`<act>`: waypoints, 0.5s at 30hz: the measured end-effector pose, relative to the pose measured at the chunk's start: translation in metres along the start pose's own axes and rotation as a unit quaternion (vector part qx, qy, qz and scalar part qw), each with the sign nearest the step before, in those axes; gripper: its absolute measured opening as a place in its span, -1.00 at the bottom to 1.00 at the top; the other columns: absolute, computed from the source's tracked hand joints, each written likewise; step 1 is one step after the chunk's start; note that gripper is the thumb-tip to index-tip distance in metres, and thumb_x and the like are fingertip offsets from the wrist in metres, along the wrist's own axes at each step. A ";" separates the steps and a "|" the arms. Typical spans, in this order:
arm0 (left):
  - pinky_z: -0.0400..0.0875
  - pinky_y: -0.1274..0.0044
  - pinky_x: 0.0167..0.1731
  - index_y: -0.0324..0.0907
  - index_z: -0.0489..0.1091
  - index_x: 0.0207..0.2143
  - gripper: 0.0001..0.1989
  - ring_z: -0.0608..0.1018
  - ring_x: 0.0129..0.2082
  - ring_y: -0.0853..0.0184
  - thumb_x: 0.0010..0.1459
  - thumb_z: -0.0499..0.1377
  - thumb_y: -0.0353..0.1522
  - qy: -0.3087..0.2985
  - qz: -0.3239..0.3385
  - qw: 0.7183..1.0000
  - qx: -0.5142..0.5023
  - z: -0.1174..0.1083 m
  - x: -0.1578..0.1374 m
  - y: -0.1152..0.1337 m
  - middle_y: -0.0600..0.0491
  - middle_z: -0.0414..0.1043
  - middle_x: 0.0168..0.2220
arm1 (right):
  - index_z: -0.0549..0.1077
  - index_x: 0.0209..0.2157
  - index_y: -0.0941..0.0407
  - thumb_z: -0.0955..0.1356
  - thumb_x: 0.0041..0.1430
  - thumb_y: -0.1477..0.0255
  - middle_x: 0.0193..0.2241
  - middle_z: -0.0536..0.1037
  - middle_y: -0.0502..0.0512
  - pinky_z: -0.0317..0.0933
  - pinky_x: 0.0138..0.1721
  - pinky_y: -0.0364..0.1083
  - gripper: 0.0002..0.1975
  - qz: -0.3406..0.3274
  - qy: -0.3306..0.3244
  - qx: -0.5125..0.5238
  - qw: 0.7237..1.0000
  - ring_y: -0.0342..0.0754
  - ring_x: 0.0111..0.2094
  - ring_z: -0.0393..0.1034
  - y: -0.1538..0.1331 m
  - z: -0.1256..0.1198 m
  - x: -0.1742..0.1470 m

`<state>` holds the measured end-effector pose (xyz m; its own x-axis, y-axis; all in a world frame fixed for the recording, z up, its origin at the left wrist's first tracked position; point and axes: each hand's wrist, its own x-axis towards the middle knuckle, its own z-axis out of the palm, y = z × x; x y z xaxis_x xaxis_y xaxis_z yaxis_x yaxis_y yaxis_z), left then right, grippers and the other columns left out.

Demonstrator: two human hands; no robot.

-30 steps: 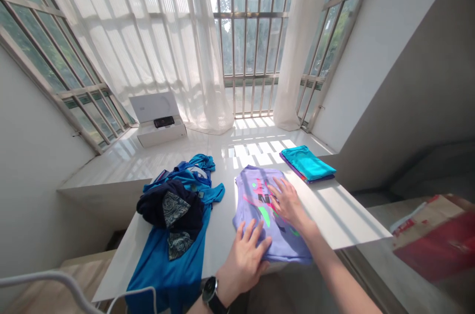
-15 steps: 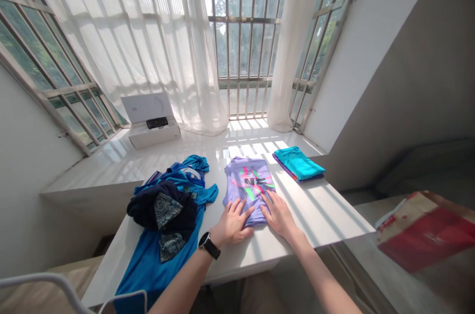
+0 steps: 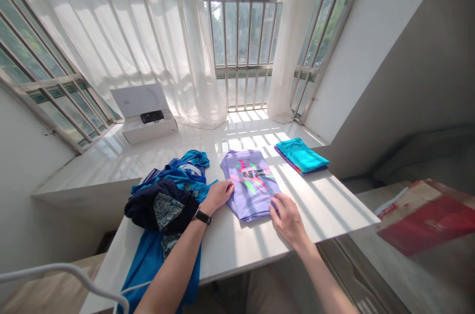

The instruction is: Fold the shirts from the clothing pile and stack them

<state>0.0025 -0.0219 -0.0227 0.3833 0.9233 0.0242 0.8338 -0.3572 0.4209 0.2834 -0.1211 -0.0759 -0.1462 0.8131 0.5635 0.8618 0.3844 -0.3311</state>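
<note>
A folded lavender T-shirt (image 3: 241, 207) with a pink, green and black print lies flat on the white table in front of me. My left hand (image 3: 218, 194), with a dark watch band at the wrist, is closed at the shirt's left edge, fingertips pinching the fabric. At the lower right edge, my right hand (image 3: 288, 217) touches the cloth with bent fingers slightly apart. Left of the shirt is a heap of loose clothes: a navy garment (image 3: 148, 205) with patterned patches over blue garments (image 3: 144, 259). To the right sits a folded stack with a turquoise garment (image 3: 302, 155) on top.
An open white box (image 3: 152, 131) holding a black device (image 3: 152, 116) stands on the sill at the back left. White curtains (image 3: 148, 47) hang before barred windows. A red and beige paper bag (image 3: 426, 220) is at the right. A white cable (image 3: 63, 268) crosses the lower left.
My left hand has moved from the shirt's lower front to its left edge and closed there. My right hand has slid off the front onto the right edge. The view has shifted slightly.
</note>
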 end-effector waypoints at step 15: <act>0.22 0.53 -0.41 -0.18 0.53 -0.34 -0.65 0.61 -0.37 0.21 0.40 0.06 -0.22 -0.030 0.043 0.998 0.033 0.002 -0.006 0.003 -0.07 0.59 -0.42 | 0.55 -0.03 0.02 0.23 0.43 0.23 0.02 0.55 0.21 0.36 0.06 0.18 -0.68 0.079 -0.032 -0.031 0.996 0.18 0.04 0.42 -0.015 -0.006 -0.010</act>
<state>0.0038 -0.0290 -0.0237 0.4766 0.8791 0.0018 0.8203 -0.4455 0.3588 0.2748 -0.1379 -0.0719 -0.0355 0.8885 0.4576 0.9042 0.2236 -0.3640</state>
